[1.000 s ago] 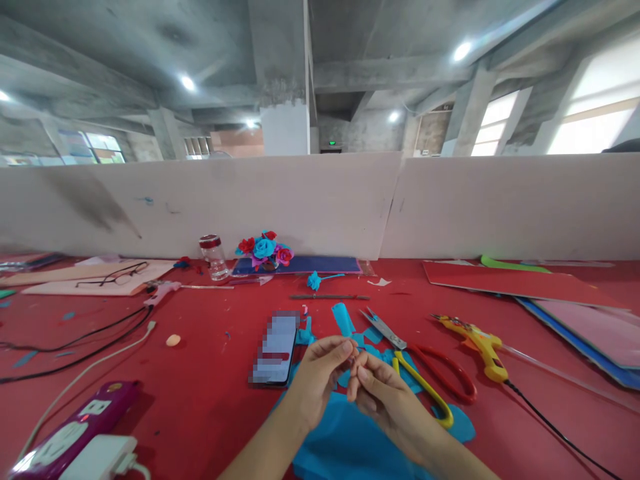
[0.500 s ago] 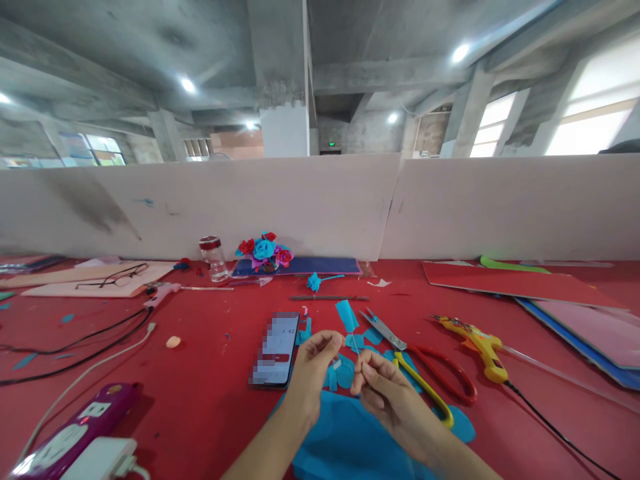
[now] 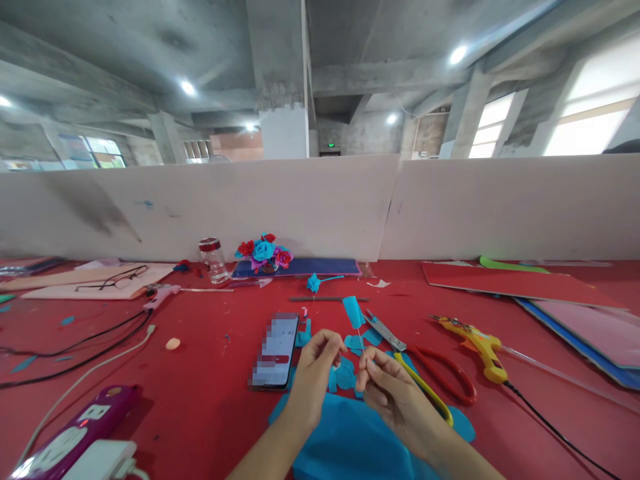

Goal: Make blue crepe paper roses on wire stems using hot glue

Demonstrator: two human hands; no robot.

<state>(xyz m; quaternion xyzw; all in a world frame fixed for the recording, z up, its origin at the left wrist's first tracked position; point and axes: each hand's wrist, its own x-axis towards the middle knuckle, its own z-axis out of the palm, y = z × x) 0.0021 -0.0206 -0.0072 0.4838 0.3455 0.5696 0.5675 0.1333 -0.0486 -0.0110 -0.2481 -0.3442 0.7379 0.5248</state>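
Note:
My right hand point(image 3: 387, 381) pinches a thin pale wire stem point(image 3: 361, 339), which stands up from the fingertips. A blue paper piece point(image 3: 353, 312) is wrapped round the stem's top end. To the left, my left hand point(image 3: 320, 363) is closed with thumb and fingertips together, apart from the stem; whatever it may hold is hidden. Cut blue paper pieces point(image 3: 344, 375) lie beneath and between the hands. A large blue sheet point(image 3: 355, 443) spreads under my wrists. Beyond my right hand lie pliers with one red and one yellow handle point(image 3: 443, 373).
A phone point(image 3: 277, 350) lies left of my left hand. At right is a yellow glue gun point(image 3: 475, 345) with a black cord. Further back are a blue flower on a stem point(image 3: 314, 283), a flower bunch point(image 3: 265, 251) and a glass jar point(image 3: 214, 259). A purple power strip point(image 3: 85, 433) sits front left.
The stem with its blue paper has shifted slightly right and up with my right hand. The gap between my hands is a little wider. My left hand has barely moved.

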